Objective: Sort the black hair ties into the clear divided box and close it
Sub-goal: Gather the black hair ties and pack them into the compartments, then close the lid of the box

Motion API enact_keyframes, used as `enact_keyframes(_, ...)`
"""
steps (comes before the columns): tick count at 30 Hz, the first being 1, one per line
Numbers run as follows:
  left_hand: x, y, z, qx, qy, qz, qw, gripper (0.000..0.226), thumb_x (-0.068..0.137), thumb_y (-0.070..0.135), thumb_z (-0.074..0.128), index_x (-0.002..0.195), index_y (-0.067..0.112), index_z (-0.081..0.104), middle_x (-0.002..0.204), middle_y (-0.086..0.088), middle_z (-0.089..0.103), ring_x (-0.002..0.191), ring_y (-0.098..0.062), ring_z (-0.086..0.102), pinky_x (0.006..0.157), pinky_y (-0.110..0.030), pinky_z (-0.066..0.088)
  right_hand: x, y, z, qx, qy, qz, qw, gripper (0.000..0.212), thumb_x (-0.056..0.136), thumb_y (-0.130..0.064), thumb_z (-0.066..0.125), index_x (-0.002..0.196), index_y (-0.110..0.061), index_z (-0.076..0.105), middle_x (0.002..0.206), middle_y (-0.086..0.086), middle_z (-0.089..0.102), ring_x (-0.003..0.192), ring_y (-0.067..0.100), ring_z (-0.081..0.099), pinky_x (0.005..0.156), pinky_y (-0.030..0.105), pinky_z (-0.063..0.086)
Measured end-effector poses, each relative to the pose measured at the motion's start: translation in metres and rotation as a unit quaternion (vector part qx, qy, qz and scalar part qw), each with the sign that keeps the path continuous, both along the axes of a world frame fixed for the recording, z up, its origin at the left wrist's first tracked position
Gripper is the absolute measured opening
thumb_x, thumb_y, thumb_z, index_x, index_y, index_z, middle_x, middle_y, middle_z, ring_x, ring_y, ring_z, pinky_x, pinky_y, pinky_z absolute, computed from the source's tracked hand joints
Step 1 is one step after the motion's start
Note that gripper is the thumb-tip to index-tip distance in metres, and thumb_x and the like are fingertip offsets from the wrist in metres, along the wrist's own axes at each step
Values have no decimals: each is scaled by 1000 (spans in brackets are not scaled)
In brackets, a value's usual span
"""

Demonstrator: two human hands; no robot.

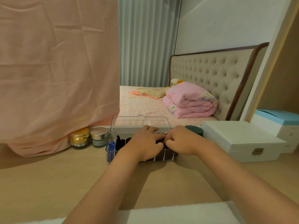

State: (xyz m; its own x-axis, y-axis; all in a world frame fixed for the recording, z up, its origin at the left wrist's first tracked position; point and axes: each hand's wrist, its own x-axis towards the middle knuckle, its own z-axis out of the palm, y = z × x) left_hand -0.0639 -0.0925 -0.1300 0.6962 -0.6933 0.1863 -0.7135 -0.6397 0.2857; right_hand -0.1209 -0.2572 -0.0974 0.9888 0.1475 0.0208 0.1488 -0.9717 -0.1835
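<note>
Bedroom, light wood desk top (48, 175) in the foreground. Clear divided plastic box (162, 156) sits on it at centre, hinged clear lid (139, 123) standing upright at the back, so the box is not closed.

Left hand (145, 141) and right hand (182, 139) are both over the middle compartments, fingers curled, fingertips meeting. Between them is a bunch of black hair ties (160, 141), pinched from both sides. Which fingers hold it is hidden by the knuckles. The bunch is above or just inside the middle compartments; can't tell which. More black ties stand in the compartments left of the hands. Blue hair ties (111, 145) fill the far-left compartment.

Left of the box are a gold-lidded glass jar (80, 136) and a silver-lidded cream jar (99, 137), just beside each other, under the edge of a hanging pink cloth (56, 70). Right of the box is a dark green round jar (194, 130), then a white latched case (239, 141).

Behind the desk is a bed with a folded pink quilt (189, 101) against a tufted beige headboard (210, 70).
</note>
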Motion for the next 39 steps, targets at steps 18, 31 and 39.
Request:
enact_keyframes(18, -3, -10, 2, -46, -42, -24, 998, 42, 100, 30, 44, 141, 27, 52, 144, 6, 52, 131, -13, 39, 105, -35, 36, -27, -30, -25, -171, -142, 35, 974, 57, 83, -36, 25, 97, -23, 79, 131, -18, 67, 142, 7, 39, 121, 32, -5)
enact_keyframes(31, -7, -10, 7, -57, -13, -15, 998, 41, 103, 33, 44, 142, 24, 54, 144, 5, 53, 128, -16, 49, 104, -29, 39, -7, -36, -7, -16, -130, -3, 991, 47, 88, -30, 38, 106, -24, 81, 130, -5, 68, 120, 11, 53, 111, 33, 31)
enact_keyframes(39, 17, 46, 31, -193, 12, 120, 974, 39, 102, 25, 50, 141, 27, 51, 148, 6, 48, 134, -16, 45, 112, -35, 37, 11, -39, 13, 204, -85, -111, 969, 41, 97, -9, 44, 130, -19, 67, 138, -4, 62, 130, 13, 52, 103, 26, 38)
